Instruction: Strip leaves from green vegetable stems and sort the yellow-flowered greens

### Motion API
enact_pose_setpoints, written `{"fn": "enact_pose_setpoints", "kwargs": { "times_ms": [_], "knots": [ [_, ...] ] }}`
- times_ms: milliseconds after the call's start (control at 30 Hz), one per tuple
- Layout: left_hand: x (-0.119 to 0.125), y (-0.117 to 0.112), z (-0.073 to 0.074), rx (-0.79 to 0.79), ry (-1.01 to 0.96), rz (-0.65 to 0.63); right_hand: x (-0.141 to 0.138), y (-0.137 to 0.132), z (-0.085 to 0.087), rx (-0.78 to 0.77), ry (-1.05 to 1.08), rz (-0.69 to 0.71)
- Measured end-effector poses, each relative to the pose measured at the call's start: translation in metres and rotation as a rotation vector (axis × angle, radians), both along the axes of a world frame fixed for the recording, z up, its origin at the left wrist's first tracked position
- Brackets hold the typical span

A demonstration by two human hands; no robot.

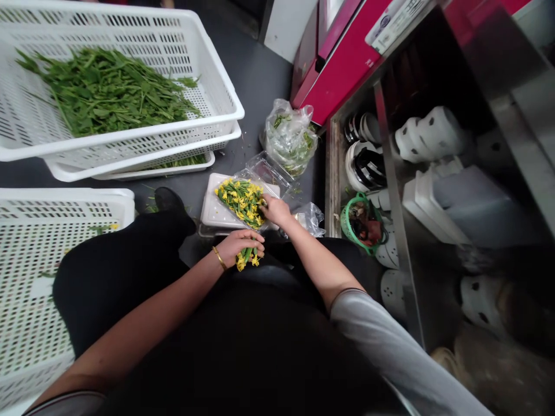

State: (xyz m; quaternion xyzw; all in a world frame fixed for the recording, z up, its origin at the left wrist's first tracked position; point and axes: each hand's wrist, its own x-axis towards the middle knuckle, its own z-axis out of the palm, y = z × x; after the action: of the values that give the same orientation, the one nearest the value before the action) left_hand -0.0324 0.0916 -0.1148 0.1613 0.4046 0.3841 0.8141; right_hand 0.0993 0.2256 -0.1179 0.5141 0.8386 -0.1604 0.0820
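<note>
My left hand (240, 244) is closed around a small bunch of yellow flowers with green stems (247, 259), held over my lap. My right hand (274, 210) reaches into a pile of the same yellow flowers (241, 199) that lies in a clear plastic pack on a white tray (212, 209) on the floor. Its fingers pinch at the edge of the pile. A gold bangle (219, 258) circles my left wrist.
Stacked white slotted crates (221, 86) hold green stems (104, 89) at upper left. Another white crate (30, 260) stands at left. A clear bag of scraps (289, 137) lies by a red appliance (342, 63). A steel shelf (390, 173) at right holds white clogs and a green basket (363, 222).
</note>
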Motion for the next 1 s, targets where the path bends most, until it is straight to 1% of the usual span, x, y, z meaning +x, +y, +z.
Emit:
{"fn": "enact_pose_setpoints", "kwargs": {
  "times_ms": [67,133,200,300,367,433,500,567,633,667,733,800,867,900,933,1000],
  "knots": [
    [-0.002,-0.001,0.002,0.023,0.002,0.029,-0.011,0.01,-0.004,-0.042,-0.079,0.042],
    [-0.005,-0.001,0.003,0.013,-0.007,0.084,-0.012,0.015,-0.004,-0.051,-0.117,0.064],
    [-0.007,0.001,0.003,-0.02,-0.007,0.146,-0.001,0.016,0.001,-0.034,-0.133,0.058],
    [-0.007,0.004,0.001,-0.063,0.001,0.219,0.025,0.01,0.012,-0.035,-0.111,-0.013],
    [-0.005,0.007,0.001,-0.082,0.012,0.246,0.039,-0.003,0.018,-0.068,0.013,-0.095],
    [-0.002,0.009,0.0,-0.095,0.037,0.278,0.046,-0.024,0.019,-0.127,0.22,-0.191],
    [0.001,0.01,0.0,-0.094,0.074,0.323,0.045,-0.05,0.018,-0.238,0.437,-0.272],
    [0.002,0.01,0.0,-0.054,0.106,0.346,0.04,-0.075,0.018,-0.403,0.593,-0.313],
    [0.002,0.008,0.0,0.018,0.129,0.305,0.038,-0.091,0.021,-0.554,0.661,-0.302],
    [0.002,0.007,0.001,0.055,0.14,0.251,0.038,-0.095,0.025,-0.593,0.673,-0.294],
    [0.002,0.005,0.003,0.142,0.188,0.093,0.04,-0.093,0.033,-0.605,0.691,-0.303],
    [0.003,0.002,0.005,0.27,0.285,-0.089,0.041,-0.085,0.04,-0.596,0.705,-0.306],
    [0.004,0.0,0.007,0.409,0.403,-0.224,0.038,-0.079,0.044,-0.573,0.709,-0.253],
    [0.004,-0.001,0.008,0.456,0.452,-0.252,0.034,-0.078,0.045,-0.55,0.708,-0.213],
    [0.004,-0.001,0.008,0.482,0.481,-0.254,0.03,-0.077,0.045,-0.516,0.715,-0.189],
    [0.003,0.0,0.007,0.463,0.481,-0.179,0.023,-0.08,0.047,-0.432,0.769,-0.223]
  ]
}}
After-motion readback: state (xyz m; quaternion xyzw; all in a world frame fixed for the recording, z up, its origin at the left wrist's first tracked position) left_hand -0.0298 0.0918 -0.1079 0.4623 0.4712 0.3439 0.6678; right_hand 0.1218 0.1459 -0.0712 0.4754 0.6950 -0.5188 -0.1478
